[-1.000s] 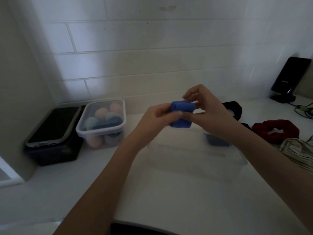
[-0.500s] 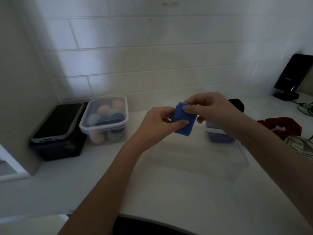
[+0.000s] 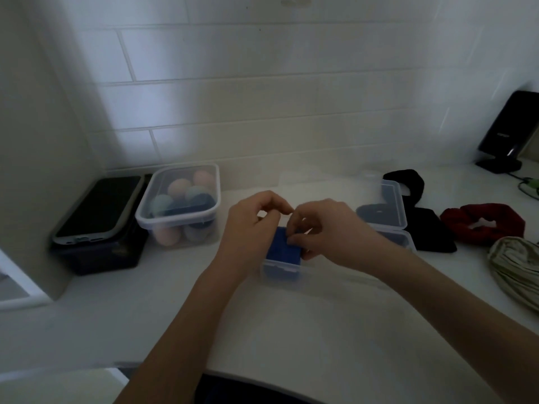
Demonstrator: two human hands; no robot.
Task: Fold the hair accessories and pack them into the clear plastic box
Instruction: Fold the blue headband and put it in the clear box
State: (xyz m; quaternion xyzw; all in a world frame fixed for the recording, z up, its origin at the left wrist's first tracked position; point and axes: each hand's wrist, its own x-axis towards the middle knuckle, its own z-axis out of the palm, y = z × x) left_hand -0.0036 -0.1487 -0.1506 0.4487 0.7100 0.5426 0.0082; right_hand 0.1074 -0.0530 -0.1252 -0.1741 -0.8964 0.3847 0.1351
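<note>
With the folded blue band sitting in the left end of the clear box, the right hand pinching it and the left hand curled beside it should press it down snug against the wall so the fold holds.
</note>
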